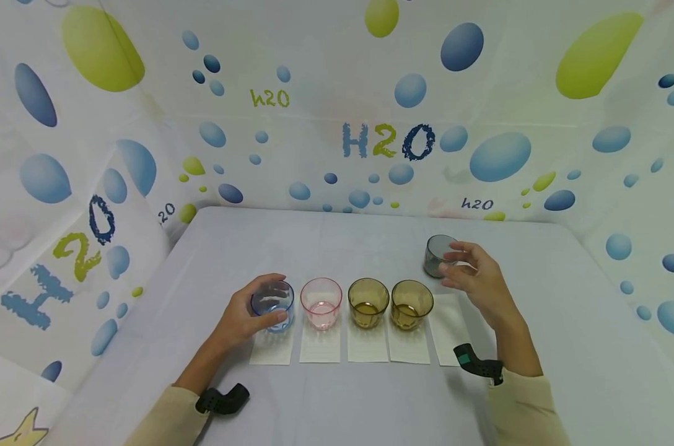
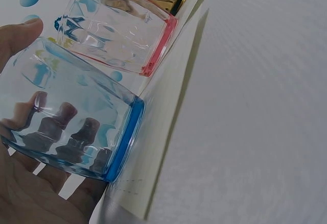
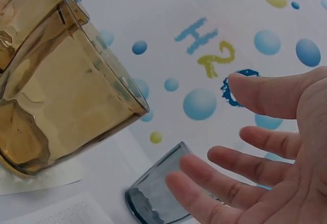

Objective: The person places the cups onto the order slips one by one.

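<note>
My left hand [image 1: 246, 313] curves round a clear blue glass [image 2: 76, 112] at the left end of a row, fingers along its far side and thumb on the near side. That glass stands on a pale paper slip [image 1: 270, 352]. Beside it come a pink-rimmed glass [image 1: 321, 303] and two amber glasses, one [image 1: 368, 302] left of the other [image 1: 412, 305]. At the back right stands a smoky grey glass [image 1: 436, 255]. My right hand [image 3: 260, 168] is spread beside it, fingers apart and overlapping it in view; whether they touch it I cannot tell.
Each row glass stands on its own paper slip; the rightmost slip [image 1: 450, 331] bears no glass. White cloth [image 1: 348, 402] covers the table. A printed curtain [image 1: 326, 74] hangs behind and at the sides. Dark bands sit on both wrists.
</note>
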{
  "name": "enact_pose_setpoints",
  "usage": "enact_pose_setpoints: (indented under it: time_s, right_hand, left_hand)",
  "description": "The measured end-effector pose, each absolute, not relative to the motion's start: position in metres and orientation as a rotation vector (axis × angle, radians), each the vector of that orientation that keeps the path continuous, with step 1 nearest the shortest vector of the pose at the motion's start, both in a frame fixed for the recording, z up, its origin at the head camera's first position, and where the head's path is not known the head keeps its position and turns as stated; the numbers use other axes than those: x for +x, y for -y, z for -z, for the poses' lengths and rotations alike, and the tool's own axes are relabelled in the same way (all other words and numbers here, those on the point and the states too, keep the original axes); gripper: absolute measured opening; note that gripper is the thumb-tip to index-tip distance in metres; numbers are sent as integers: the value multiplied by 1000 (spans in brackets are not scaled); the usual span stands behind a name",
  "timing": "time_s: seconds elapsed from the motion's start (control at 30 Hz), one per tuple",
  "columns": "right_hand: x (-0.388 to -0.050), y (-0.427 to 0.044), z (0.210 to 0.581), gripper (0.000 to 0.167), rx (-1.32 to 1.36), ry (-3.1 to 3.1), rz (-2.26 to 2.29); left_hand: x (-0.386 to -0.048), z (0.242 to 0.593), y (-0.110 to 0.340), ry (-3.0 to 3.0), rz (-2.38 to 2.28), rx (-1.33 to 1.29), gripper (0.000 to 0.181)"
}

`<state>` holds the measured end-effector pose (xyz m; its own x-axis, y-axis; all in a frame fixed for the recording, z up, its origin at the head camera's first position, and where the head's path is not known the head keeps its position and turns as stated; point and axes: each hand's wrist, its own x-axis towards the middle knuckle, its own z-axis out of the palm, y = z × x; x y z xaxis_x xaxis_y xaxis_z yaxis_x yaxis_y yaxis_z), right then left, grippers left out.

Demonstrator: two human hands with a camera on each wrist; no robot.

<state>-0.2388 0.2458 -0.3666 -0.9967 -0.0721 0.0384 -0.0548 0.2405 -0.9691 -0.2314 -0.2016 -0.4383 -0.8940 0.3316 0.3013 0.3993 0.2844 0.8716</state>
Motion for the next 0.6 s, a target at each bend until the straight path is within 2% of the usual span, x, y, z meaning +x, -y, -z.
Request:
enact_pose_setpoints:
  time_s: [0.6]
  right_hand:
    - [-240, -247, 366, 70, 28, -2551, 1947]
  left_hand:
    - [-232, 440, 201, 2468, 1675, -689, 62]
